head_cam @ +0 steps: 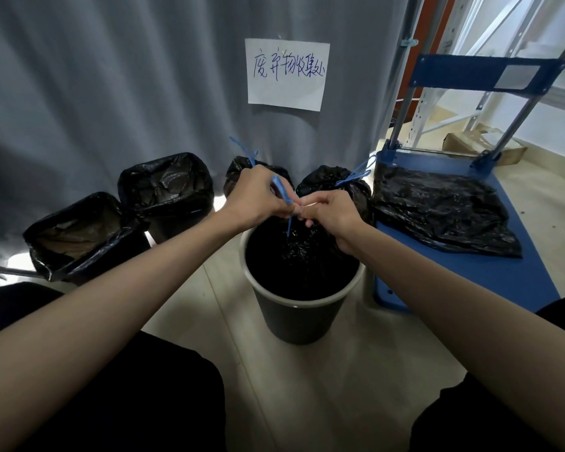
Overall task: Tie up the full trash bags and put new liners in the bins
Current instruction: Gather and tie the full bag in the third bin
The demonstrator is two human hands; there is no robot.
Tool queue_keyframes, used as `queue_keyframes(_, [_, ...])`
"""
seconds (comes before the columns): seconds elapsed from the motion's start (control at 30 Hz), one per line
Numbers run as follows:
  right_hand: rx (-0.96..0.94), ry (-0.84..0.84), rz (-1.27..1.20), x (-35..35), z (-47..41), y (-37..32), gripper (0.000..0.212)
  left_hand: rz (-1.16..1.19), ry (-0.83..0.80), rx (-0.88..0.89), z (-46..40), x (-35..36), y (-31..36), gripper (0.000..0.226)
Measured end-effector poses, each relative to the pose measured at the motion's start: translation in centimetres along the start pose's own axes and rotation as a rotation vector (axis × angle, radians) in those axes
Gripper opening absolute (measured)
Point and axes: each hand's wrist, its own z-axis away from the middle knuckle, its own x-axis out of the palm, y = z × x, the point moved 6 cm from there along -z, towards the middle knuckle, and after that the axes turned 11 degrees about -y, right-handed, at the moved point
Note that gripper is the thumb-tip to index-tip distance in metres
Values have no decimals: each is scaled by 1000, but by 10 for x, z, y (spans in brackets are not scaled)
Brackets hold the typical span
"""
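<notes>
A round grey bin [299, 316] with a white rim stands on the floor in front of me, holding a full black trash bag [300, 265]. Above its gathered neck my left hand [258, 197] and my right hand [331, 212] meet, both pinching a blue drawstring [282, 192]. One end of the string sticks up past my left fingers, the other hangs down toward the bag. Two tied black bags [335, 184] with blue string knots stand behind the bin. Two bins with black liners [165, 187] stand at the left.
A blue platform cart [490, 265] stands at the right with flat black liners [437, 210] lying on its deck. A grey curtain with a handwritten paper sign [287, 75] hangs behind. My knees in black trousers frame the bottom corners. Pale floor tiles lie around the bin.
</notes>
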Motion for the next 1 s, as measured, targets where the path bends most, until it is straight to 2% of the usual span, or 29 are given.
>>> queue_keyframes(0.17, [10,-108,205,8,-4,-4,7,7,33,-25,-5,-2,6,9])
queue_keyframes(0.37, [-22,-211,162,16,2,-11,6,32,49,-33,-12,-3,-5,7])
queue_keyframes(0.47, [-21,-165,115,12,2,-9,11,-36,65,-23,-13,-3,-8,7])
queue_keyframes(0.53, [-11,-120,120,8,1,-7,9,-82,16,-40,-14,0,-15,12])
queue_keyframes(0.63, [-4,-64,150,2,-3,-4,32,-141,-22,-61,-11,6,-23,17])
queue_keyframes(0.7, [-7,-58,154,2,-3,-4,37,-125,23,-63,-8,10,-25,18])
queue_keyframes(0.83, [-21,-50,100,1,-3,-6,31,-78,69,-25,-9,17,-22,19])
queue_keyframes(1.0, [-16,-73,77,1,-1,-7,26,-198,133,-5,-8,21,-17,16])
